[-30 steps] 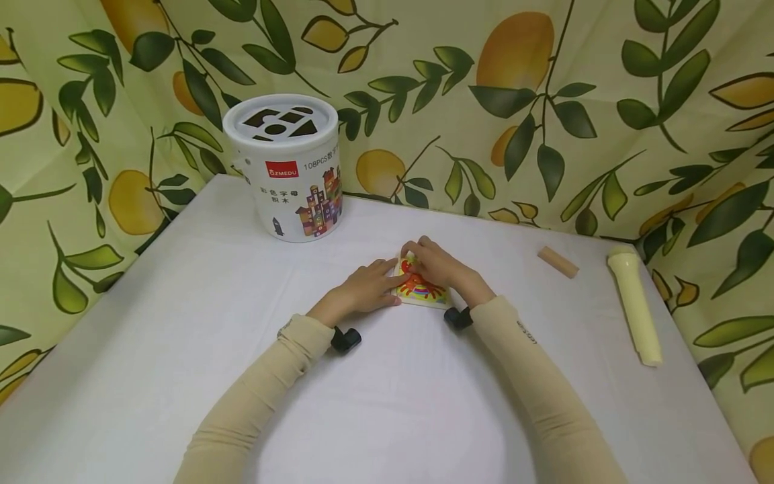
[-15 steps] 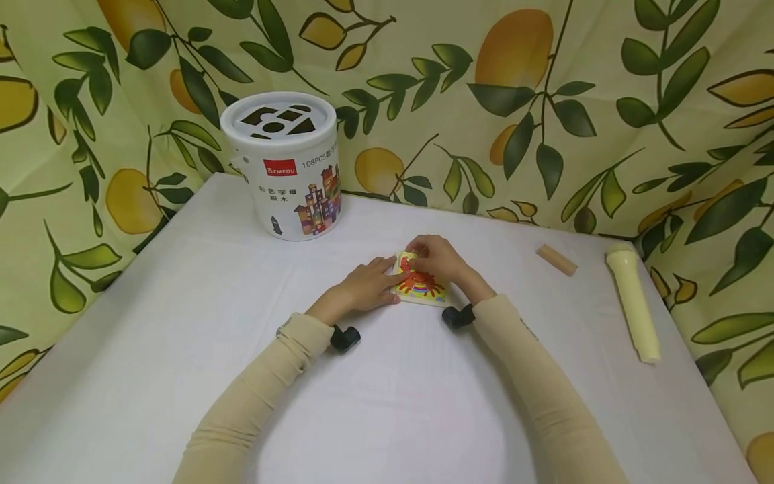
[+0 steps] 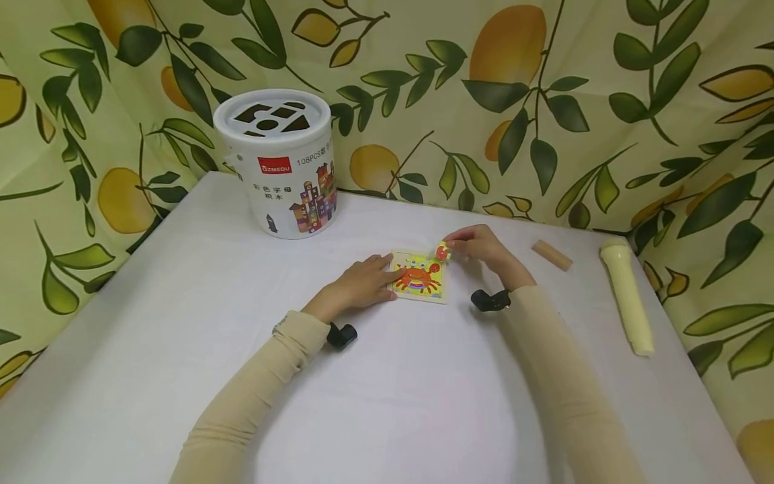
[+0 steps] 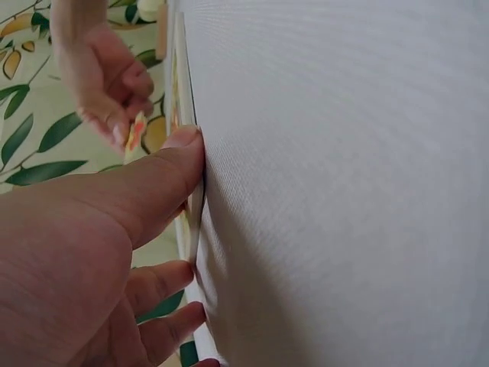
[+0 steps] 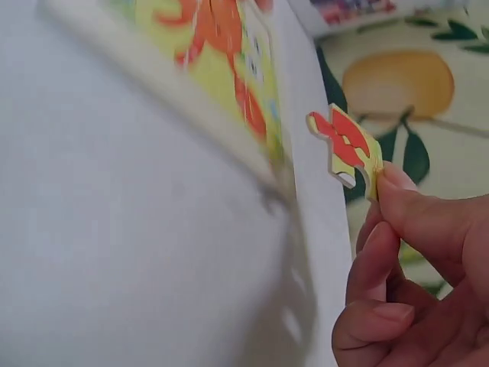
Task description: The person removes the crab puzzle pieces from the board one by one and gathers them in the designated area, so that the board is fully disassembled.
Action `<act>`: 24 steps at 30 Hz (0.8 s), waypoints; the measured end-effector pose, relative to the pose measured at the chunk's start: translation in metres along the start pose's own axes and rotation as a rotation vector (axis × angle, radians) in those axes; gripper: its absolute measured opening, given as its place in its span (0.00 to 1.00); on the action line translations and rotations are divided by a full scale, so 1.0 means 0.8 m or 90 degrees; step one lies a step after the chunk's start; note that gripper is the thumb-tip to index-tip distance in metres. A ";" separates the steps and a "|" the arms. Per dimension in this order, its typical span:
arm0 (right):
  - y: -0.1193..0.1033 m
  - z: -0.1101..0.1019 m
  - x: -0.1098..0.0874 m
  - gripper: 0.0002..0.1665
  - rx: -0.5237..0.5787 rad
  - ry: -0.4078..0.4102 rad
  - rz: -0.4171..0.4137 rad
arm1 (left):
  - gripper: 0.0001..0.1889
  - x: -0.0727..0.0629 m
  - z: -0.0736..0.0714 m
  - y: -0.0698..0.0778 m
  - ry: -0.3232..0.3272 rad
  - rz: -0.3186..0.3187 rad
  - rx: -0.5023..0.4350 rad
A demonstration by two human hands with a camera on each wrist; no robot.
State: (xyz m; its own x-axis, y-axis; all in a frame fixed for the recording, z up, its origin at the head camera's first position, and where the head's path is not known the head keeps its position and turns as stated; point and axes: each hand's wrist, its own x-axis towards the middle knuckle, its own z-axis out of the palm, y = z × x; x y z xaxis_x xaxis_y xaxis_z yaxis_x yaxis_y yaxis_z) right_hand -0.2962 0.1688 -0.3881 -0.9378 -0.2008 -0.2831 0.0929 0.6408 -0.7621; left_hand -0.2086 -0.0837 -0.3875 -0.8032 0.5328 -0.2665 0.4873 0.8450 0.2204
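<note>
A square crab jigsaw puzzle [image 3: 418, 285] in a pale frame lies on the white table, with a pale bare patch at its upper left. My left hand [image 3: 363, 282] rests at its left side, fingers spread; the index finger reaches over the picture. In the left wrist view the left thumb [image 4: 172, 164] presses on the frame's edge. Past the puzzle's upper right corner, my right hand [image 3: 484, 250] pinches a red and yellow puzzle piece [image 5: 349, 145] between thumb and index finger, raised off the table. The other right fingers are curled.
A white block bucket [image 3: 278, 168] with shaped holes in its lid stands at the back left. A small wooden block [image 3: 552, 255] and a cream microphone-shaped object [image 3: 627, 296] lie to the right. A fruit-patterned curtain [image 3: 399, 87] hangs behind the table.
My right hand has lifted the puzzle piece from the puzzle's upper left area and carried it to the right, past the upper right corner. My left hand has stayed at the puzzle.
</note>
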 end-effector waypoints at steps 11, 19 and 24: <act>0.054 -0.023 0.001 0.17 -0.042 0.017 0.024 | 0.30 -0.004 0.002 -0.004 -0.002 0.005 -0.028; 0.053 -0.011 -0.003 0.15 -0.064 0.063 -0.011 | 0.29 -0.003 0.002 -0.003 0.004 0.008 -0.039; 0.051 -0.007 -0.011 0.15 -0.051 0.091 -0.031 | 0.28 -0.001 0.002 -0.001 0.007 0.007 -0.050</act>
State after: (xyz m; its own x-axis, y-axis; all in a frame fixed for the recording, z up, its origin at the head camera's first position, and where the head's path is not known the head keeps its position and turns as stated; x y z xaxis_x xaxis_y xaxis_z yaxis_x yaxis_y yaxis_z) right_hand -0.2863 0.2006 -0.4136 -0.9791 -0.1294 -0.1572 0.0246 0.6909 -0.7225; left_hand -0.2080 -0.0847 -0.3892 -0.8019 0.5413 -0.2530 0.4685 0.8324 0.2961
